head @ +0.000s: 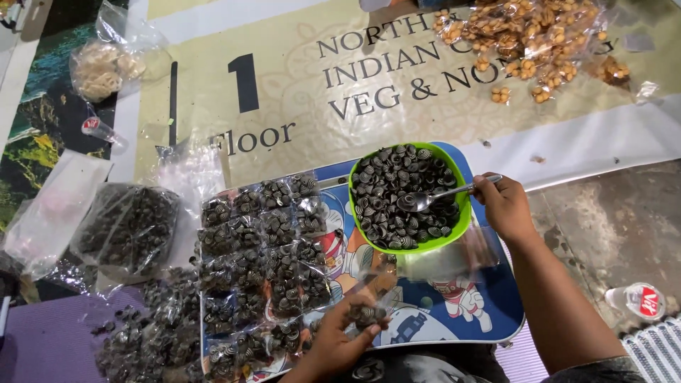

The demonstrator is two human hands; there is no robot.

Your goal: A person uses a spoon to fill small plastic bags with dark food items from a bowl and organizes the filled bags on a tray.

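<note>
Left of the green bowl (461, 213), filled packets (259, 262) are lying in rows. The left hand (340, 340) is pinching a small packet (367, 314) below the bowl. The right hand (505, 207) is gripping a spoon (433, 198), scooping dark spiral snacks (397, 184); filling seems underway, and next calls for a steady tip into the packet.

Spoon (443, 194): metal, handle pinched in the right hand (505, 206), lying nearly level, bowl dipped into the snacks. Green bowl (461, 213): round, upright, heaped with dark spiral-striped snacks (397, 191); it sits at the far right of the blue tray (489, 312). Small clear packet (367, 315): part-filled with the same snacks, gripped by the left hand (337, 344) at the tray's near edge.
</note>
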